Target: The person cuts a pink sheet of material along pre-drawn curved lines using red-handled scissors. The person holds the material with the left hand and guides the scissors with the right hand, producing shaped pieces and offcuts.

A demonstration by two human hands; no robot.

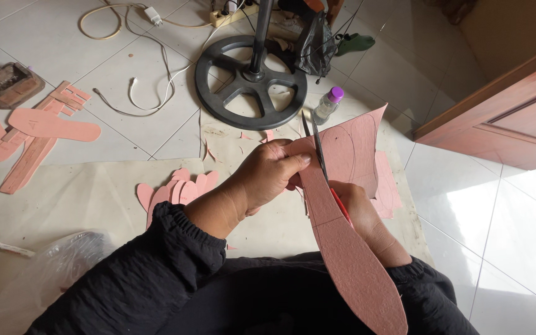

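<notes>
Pink insoles [32,127] and strips lie on the floor tiles [131,68] at nine o'clock, spread flat beside a brown block, out of the way of the cutting. A clear plastic bag [51,267] sits at seven o'clock near the black sleeve. Just left of centre, a fan of cut pink pieces [178,189] overlaps on a mat, stacked within easy reach. The left hand [268,177] is clamped on the pink sheet [348,248], thumb on top and fingers curled round its edge, likely to hold it taut and raised off the lap. That sheet runs from five o'clock up to one o'clock, pencil outlines showing on its upper part. The scissors [317,146] stand with blades partly apart at the sheet's edge, following a drawn line. The right hand [367,217] sits under the sheet, mostly hidden, closed round the red handle. At twelve o'clock stand a black fan base [249,80] and a small bottle [329,102] with a purple cap. A wooden cabinet [510,108] fills two o'clock.
</notes>
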